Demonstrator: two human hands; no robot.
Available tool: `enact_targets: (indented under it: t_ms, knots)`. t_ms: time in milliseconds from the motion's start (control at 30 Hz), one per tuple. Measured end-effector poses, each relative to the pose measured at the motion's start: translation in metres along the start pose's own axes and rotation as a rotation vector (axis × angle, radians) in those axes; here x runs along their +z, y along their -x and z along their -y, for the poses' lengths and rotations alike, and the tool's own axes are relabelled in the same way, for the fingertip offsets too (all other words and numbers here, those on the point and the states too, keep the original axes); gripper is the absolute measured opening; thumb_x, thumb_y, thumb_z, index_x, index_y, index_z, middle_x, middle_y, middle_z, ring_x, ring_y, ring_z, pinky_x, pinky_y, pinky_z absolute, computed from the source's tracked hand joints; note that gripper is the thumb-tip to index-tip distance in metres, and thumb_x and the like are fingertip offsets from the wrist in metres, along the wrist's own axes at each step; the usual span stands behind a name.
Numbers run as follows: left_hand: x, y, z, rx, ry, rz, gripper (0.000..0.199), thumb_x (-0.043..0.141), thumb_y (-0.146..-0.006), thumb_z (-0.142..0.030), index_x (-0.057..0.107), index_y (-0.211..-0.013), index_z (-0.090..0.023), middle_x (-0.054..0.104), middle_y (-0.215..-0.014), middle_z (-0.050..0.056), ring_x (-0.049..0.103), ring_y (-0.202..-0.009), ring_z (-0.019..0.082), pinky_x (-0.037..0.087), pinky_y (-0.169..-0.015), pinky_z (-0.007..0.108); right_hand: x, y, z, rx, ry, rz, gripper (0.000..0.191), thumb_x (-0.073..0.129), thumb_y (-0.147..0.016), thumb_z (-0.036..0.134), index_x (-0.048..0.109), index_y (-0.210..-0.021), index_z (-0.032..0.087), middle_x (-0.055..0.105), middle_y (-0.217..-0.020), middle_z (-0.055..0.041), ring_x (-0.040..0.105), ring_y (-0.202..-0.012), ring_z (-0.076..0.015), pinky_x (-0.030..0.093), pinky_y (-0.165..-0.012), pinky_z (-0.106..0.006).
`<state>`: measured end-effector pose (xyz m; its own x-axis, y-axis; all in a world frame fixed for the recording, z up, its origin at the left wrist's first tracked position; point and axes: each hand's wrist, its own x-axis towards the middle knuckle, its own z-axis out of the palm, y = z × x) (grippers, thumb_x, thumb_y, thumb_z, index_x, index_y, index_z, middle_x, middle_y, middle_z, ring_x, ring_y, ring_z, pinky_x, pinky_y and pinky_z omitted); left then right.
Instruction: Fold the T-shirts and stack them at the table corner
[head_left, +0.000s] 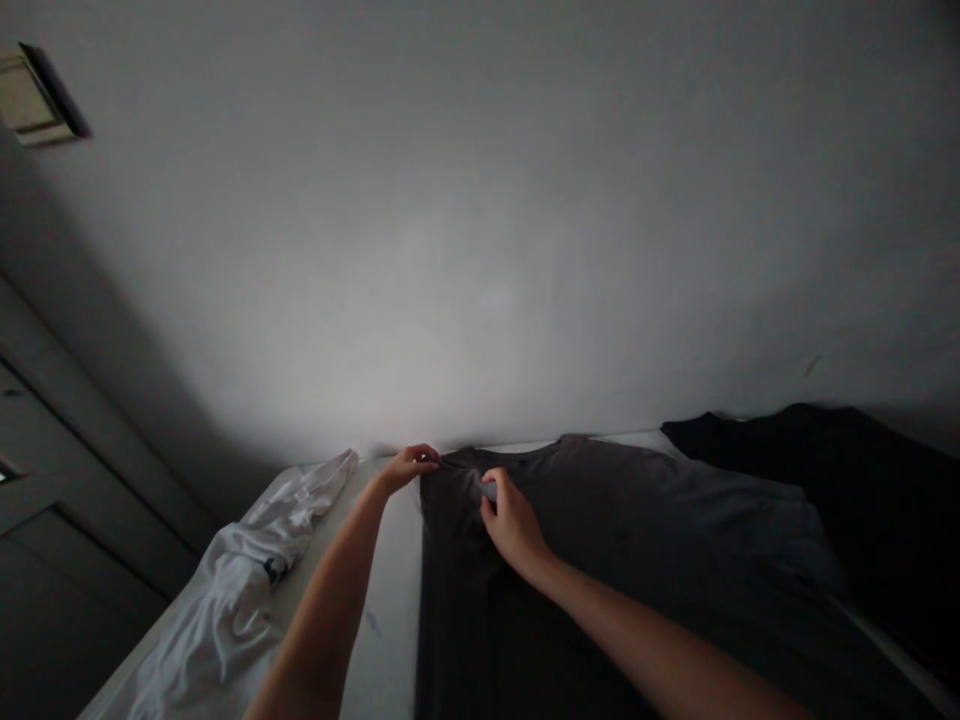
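A dark grey T-shirt [600, 540] lies spread on a white surface, its neckline toward the wall and its right sleeve laid out. Its left side is folded inward along a straight edge. My left hand [411, 465] pinches the fabric at the upper left corner, near the wall. A little to the right and nearer to me, my right hand [512, 520] grips a bit of the same shirt below the neckline, thumb against fingers. The lower part of the shirt is dim and partly behind my right forearm.
A crumpled white garment [232, 600] lies along the left of the white surface [382, 610]. Black clothing [870, 490] is spread at the right. A pale wall [487, 250] rises directly behind. To the left stands a dark panelled door [67, 580]; a framed object [34, 95] hangs upper left.
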<state>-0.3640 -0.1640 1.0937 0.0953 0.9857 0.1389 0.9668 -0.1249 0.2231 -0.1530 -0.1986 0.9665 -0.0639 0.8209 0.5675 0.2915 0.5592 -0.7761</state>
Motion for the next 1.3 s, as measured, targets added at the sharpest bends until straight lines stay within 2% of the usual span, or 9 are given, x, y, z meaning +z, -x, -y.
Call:
enact_targets:
  t_ms: [167, 267, 367, 433, 567, 767, 1000, 1167, 1300]
  knots:
    - [0.008, -0.001, -0.005, 0.017, 0.031, 0.021, 0.033, 0.057, -0.078, -0.044, 0.068, -0.082, -0.013, 0.064, -0.074, 0.0, 0.055, -0.079, 0.016, 0.044, -0.072, 0.027, -0.006, 0.004, 0.008, -0.05, 0.043, -0.003, 0.028, 0.039, -0.093, 0.014, 0.05, -0.118, 0.019, 0.064, -0.116, -0.0107, 0.066, -0.097, -0.0205, 0.05, -0.08, -0.029]
    - [0.01, -0.005, -0.007, -0.009, -0.03, 0.016, 0.034, 0.062, -0.075, -0.048, 0.069, -0.082, -0.016, 0.065, -0.073, -0.001, 0.055, -0.077, 0.017, 0.042, -0.078, 0.031, -0.015, 0.006, 0.015, 0.017, 0.127, 0.127, 0.034, 0.036, -0.096, 0.013, 0.046, -0.127, 0.018, 0.063, -0.121, -0.013, 0.065, -0.104, -0.0209, 0.05, -0.081, -0.028]
    - [0.013, -0.008, -0.011, -0.045, -0.115, -0.002, 0.032, 0.067, -0.071, -0.05, 0.071, -0.08, -0.019, 0.067, -0.076, 0.0, 0.057, -0.083, 0.02, 0.038, -0.09, 0.04, -0.025, 0.008, 0.022, 0.117, 0.263, 0.308, 0.043, 0.033, -0.095, 0.007, 0.042, -0.135, 0.017, 0.066, -0.113, -0.0139, 0.066, -0.101, -0.0227, 0.05, -0.078, -0.029]
    - [0.016, -0.009, -0.013, -0.056, -0.16, -0.015, 0.03, 0.069, -0.07, -0.049, 0.071, -0.08, -0.021, 0.069, -0.079, 0.001, 0.056, -0.091, 0.024, 0.034, -0.095, 0.043, -0.031, 0.008, 0.025, 0.151, 0.326, 0.366, 0.046, 0.031, -0.094, 0.005, 0.042, -0.137, 0.018, 0.066, -0.112, -0.0142, 0.068, -0.098, -0.0236, 0.05, -0.075, -0.03]
    - [0.022, -0.008, -0.016, -0.064, -0.213, -0.045, 0.029, 0.071, -0.07, -0.048, 0.071, -0.084, -0.023, 0.07, -0.086, 0.003, 0.055, -0.101, 0.027, 0.032, -0.098, 0.045, -0.037, 0.008, 0.025, 0.195, 0.37, 0.385, 0.045, 0.031, -0.095, 0.005, 0.045, -0.135, 0.019, 0.065, -0.113, -0.0144, 0.068, -0.096, -0.0235, 0.049, -0.073, -0.029]
    - [0.026, -0.009, -0.018, -0.075, -0.235, -0.095, 0.031, 0.072, -0.071, -0.05, 0.071, -0.086, -0.022, 0.067, -0.089, 0.003, 0.056, -0.097, 0.025, 0.033, -0.098, 0.043, -0.037, 0.014, 0.017, 0.172, 0.308, 0.374, 0.04, 0.039, -0.092, 0.005, 0.048, -0.128, 0.017, 0.068, -0.105, -0.0123, 0.068, -0.096, -0.0235, 0.047, -0.074, -0.029]
    - [0.029, -0.018, -0.024, -0.049, -0.23, -0.077, 0.031, 0.075, -0.067, -0.05, 0.071, -0.081, -0.022, 0.068, -0.089, 0.002, 0.057, -0.096, 0.024, 0.034, -0.099, 0.042, -0.035, 0.022, 0.007, 0.128, 0.215, 0.319, 0.038, 0.04, -0.088, 0.004, 0.052, -0.121, 0.019, 0.068, -0.105, -0.0103, 0.066, -0.1, -0.0208, 0.047, -0.079, -0.028]
    - [0.035, -0.017, -0.022, -0.048, -0.239, -0.08, 0.031, 0.074, -0.068, -0.05, 0.07, -0.082, -0.023, 0.07, -0.09, 0.004, 0.057, -0.099, 0.026, 0.034, -0.097, 0.044, -0.035, 0.024, 0.003, 0.124, 0.269, 0.329, 0.038, 0.038, -0.089, 0.004, 0.054, -0.12, 0.02, 0.068, -0.104, -0.0096, 0.067, -0.099, -0.0202, 0.048, -0.079, -0.027]
    - [0.038, -0.017, -0.021, -0.042, -0.268, -0.084, 0.029, 0.073, -0.071, -0.048, 0.068, -0.082, -0.022, 0.07, -0.088, 0.003, 0.056, -0.1, 0.026, 0.034, -0.095, 0.043, -0.042, 0.022, 0.008, 0.14, 0.391, 0.405, 0.04, 0.037, -0.092, 0.006, 0.052, -0.126, 0.019, 0.07, -0.107, -0.0114, 0.069, -0.094, -0.0219, 0.049, -0.072, -0.027]
